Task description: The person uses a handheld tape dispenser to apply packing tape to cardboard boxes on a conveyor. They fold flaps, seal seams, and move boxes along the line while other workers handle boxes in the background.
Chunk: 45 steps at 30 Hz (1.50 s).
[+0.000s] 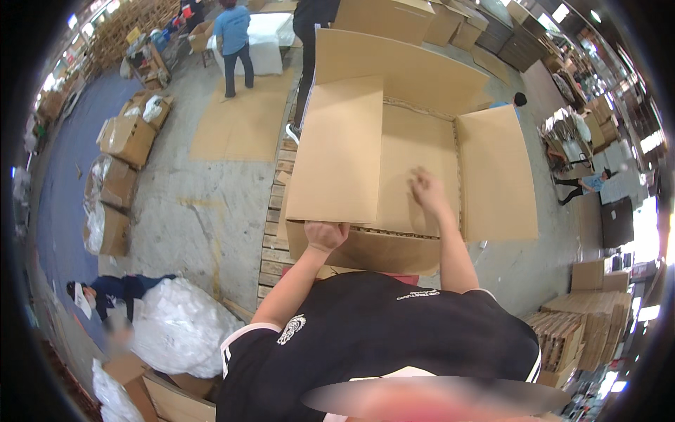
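Note:
A large brown cardboard box [415, 246] stands in front of me with its top flaps up or folded outward. Its left flap [337, 151] lies inward over part of the opening. At the near edge, my left hand [327, 235] is closed around the cardboard by that flap's corner, with its fingertips hidden. My right hand [427, 188] hovers over the opening, slightly blurred, its fingers loosely bent and apart with nothing visible in them. Beneath it lies a flat cardboard surface [415, 137] inside the box. The right flap [496, 176] leans outward.
A wooden pallet [271, 257] shows under the box's left side. A person in dark trousers [306, 63] stands close at the far left corner. Another person bends near a big bundle of white plastic [184, 327] at lower left. Stacked flat cardboard [587, 323] stands right.

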{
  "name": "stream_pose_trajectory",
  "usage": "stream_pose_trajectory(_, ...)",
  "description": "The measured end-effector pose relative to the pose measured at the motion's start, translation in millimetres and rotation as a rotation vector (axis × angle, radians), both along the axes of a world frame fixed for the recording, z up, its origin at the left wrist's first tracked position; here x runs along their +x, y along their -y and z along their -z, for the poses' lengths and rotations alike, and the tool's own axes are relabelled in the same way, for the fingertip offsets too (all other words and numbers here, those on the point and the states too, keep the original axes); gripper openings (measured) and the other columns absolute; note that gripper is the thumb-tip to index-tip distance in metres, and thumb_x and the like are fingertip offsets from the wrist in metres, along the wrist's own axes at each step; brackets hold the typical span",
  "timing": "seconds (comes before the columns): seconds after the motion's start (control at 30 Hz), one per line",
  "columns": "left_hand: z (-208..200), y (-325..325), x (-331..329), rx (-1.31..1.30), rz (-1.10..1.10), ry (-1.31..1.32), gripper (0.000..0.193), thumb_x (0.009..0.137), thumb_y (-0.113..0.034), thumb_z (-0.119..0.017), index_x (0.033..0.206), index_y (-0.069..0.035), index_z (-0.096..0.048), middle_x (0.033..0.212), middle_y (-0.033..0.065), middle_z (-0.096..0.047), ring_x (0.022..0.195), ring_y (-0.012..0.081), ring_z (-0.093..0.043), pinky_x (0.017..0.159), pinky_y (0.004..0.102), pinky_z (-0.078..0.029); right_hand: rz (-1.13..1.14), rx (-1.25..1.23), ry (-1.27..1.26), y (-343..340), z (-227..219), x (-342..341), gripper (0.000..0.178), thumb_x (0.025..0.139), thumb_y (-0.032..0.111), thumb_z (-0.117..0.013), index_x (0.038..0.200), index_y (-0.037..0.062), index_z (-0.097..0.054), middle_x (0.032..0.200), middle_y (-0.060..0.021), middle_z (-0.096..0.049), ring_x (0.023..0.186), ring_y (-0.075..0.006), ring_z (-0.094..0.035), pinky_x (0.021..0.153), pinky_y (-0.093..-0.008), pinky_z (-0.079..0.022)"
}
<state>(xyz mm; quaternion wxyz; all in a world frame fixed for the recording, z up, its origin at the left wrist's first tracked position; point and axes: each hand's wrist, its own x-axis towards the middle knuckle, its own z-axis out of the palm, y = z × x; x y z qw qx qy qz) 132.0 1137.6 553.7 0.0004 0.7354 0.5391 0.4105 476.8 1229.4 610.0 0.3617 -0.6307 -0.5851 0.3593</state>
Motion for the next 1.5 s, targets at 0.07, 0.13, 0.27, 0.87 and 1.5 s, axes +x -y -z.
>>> stream_pose_trajectory(0.07, 0, -7, -6, 0.126, 0.012, 0.006, 0.049, 0.091, -0.031, -0.074, 0.135, -0.008, -0.074, 0.133, 0.0198, -0.073, 0.122, 0.0437, -0.070, 0.108, 0.0586, -0.050, 0.270, 0.407, 0.475, 16, -50, 34, 0.035, 0.101, 0.023, -0.073, 0.126, -0.0010, -0.075, 0.142, -0.0242, -0.070, 0.111, -0.0451, -0.073, 0.099, -0.0487, -0.057)
stream_pose_trajectory(0.13, 1, -11, -13, 0.136, 0.013, -0.026, 0.047, 0.091, -0.031, -0.074, 0.132, -0.009, -0.076, 0.130, 0.0186, -0.074, 0.119, 0.0428, -0.071, 0.105, 0.0578, -0.052, 0.727, 0.827, 0.969, 53, -101, 79, 0.026, 0.101, 0.022, -0.072, 0.117, 0.0022, -0.076, 0.115, -0.0219, -0.077, 0.110, -0.0407, -0.072, 0.096, -0.0505, -0.057)
stream_pose_trajectory(0.27, 1, -23, -28, 0.150, -0.005, -0.132, 0.043, 0.092, -0.031, -0.073, 0.128, -0.009, -0.077, 0.126, 0.0167, -0.076, 0.114, 0.0400, -0.073, 0.099, 0.0549, -0.055, 1.383, 0.752, 0.736, 116, -165, 217, 0.036, 0.108, 0.030, -0.066, 0.127, -0.0015, -0.069, 0.128, -0.0191, -0.072, 0.122, -0.0371, -0.067, 0.102, -0.0500, -0.053)
stream_pose_trajectory(0.87, -34, 37, -49, -0.209, 0.188, -0.214, 0.034, 0.097, -0.024, -0.070, 0.124, -0.003, -0.078, 0.126, 0.0169, -0.077, 0.120, 0.0431, -0.070, 0.105, 0.0567, -0.051, -0.169, 0.006, 0.786, 78, -15, -86, 0.069, 0.108, 0.041, -0.060, 0.169, 0.0123, -0.042, 0.181, -0.0027, -0.031, 0.170, -0.0312, -0.017, 0.132, -0.0702, -0.013)
stream_pose_trajectory(1.5, -39, -10, 11, -0.347, 0.479, -0.280, 0.068, 0.108, -0.055, -0.057, 0.159, -0.010, -0.054, 0.175, 0.0108, -0.041, 0.166, 0.0365, -0.026, 0.134, 0.0561, -0.025, 0.731, 0.201, 0.655, 220, 11, 28, 0.051, 0.103, 0.033, -0.069, 0.144, 0.0029, -0.065, 0.153, -0.0275, -0.059, 0.146, -0.0464, -0.051, 0.123, -0.0537, -0.039)
